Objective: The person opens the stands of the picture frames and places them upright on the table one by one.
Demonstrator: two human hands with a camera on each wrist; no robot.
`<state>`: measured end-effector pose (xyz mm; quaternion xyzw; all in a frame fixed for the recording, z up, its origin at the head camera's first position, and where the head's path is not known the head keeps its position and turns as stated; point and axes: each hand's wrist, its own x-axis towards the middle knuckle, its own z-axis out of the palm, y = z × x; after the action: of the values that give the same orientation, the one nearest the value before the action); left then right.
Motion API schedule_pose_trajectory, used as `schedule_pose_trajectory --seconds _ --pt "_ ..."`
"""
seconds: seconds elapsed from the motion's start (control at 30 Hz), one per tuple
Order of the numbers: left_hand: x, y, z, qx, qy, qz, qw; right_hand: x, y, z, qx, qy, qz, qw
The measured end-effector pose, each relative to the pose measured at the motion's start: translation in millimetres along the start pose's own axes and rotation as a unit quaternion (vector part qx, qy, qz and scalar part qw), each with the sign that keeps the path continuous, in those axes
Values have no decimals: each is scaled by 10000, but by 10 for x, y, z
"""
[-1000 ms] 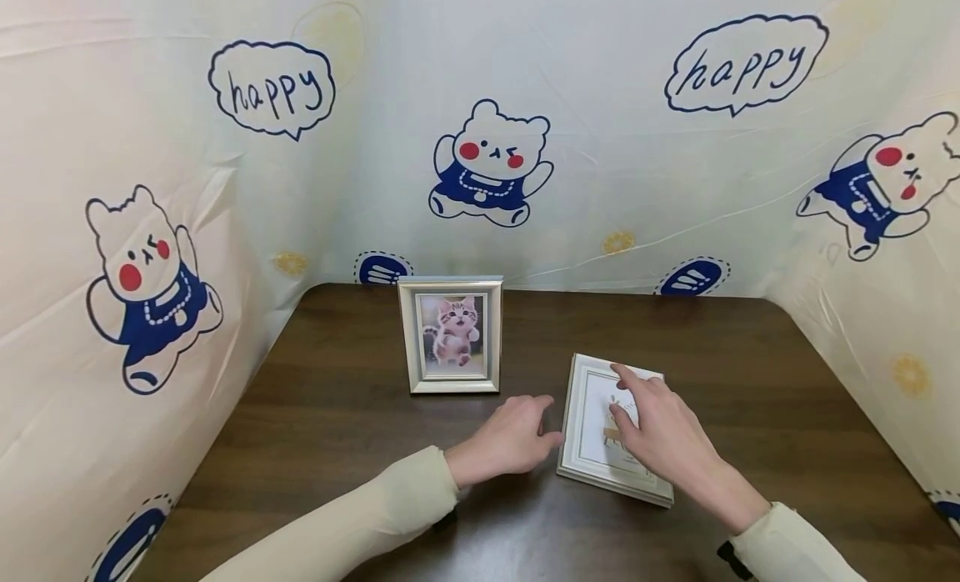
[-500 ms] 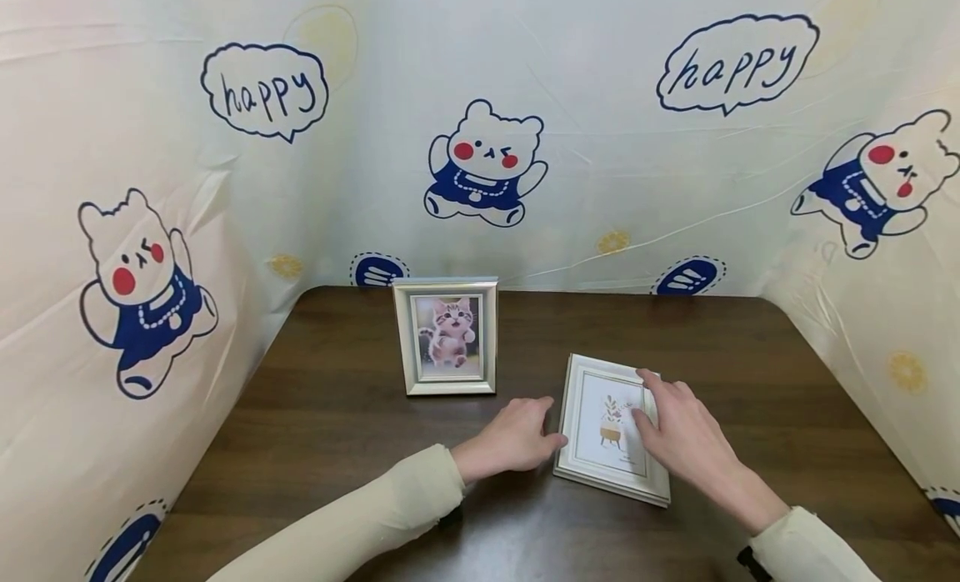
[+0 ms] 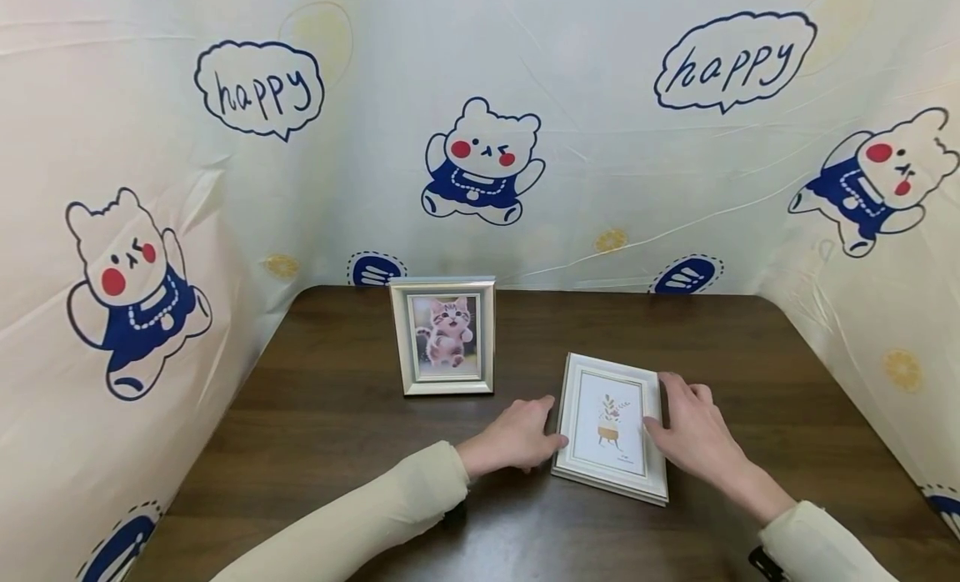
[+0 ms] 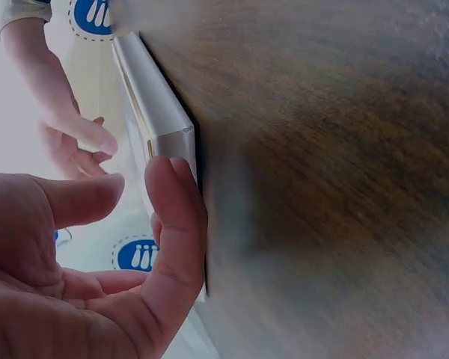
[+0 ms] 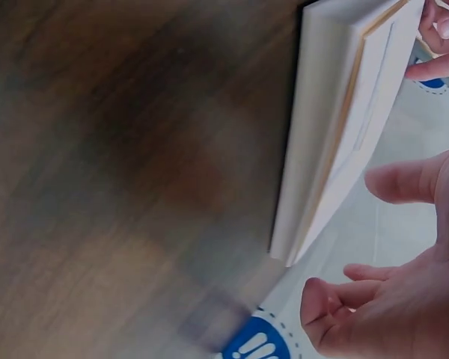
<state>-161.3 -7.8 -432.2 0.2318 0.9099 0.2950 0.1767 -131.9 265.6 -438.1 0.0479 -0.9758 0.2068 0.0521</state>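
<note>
A white picture frame [image 3: 609,423] with a potted-plant print lies face up on the dark table, slightly turned. Close at its left edge is my left hand [image 3: 513,436], fingers loosely bent and thumb near the rim. The left wrist view shows those fingertips right at the side of the frame [image 4: 168,112], thumb spread apart from them. On the opposite side my right hand [image 3: 693,432] hovers by the right edge, thumb overlapping the border. In the right wrist view the right thumb and fingers are spread apart, with a gap between them and the frame's side [image 5: 322,142].
Left of centre, a second picture frame [image 3: 396,340] with a kitten photo stands upright on the wooden table [image 3: 315,449]. Light cloth [image 3: 600,148] printed with bears surrounds the table at the back and both sides.
My right hand has moved right, from over the print to the frame's right edge, uncovering the plant picture. The left hand stays beside the left edge. Both picture frames rest in place.
</note>
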Motion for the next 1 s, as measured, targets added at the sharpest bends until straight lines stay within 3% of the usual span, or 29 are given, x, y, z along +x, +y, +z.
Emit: schedule_pose_trajectory --seconds 0.23,0.53,1.0 --pt "-3 10 55 -603 -302 -174 9976 6 56 40 202 -467 240 9984" --pt "20 18 105 -1009 -492 -181 9935 17 99 60 383 -595 219 9973" --pt "73 20 156 -1097 -583 -316 9918 11 124 64 532 -768 495 9944"
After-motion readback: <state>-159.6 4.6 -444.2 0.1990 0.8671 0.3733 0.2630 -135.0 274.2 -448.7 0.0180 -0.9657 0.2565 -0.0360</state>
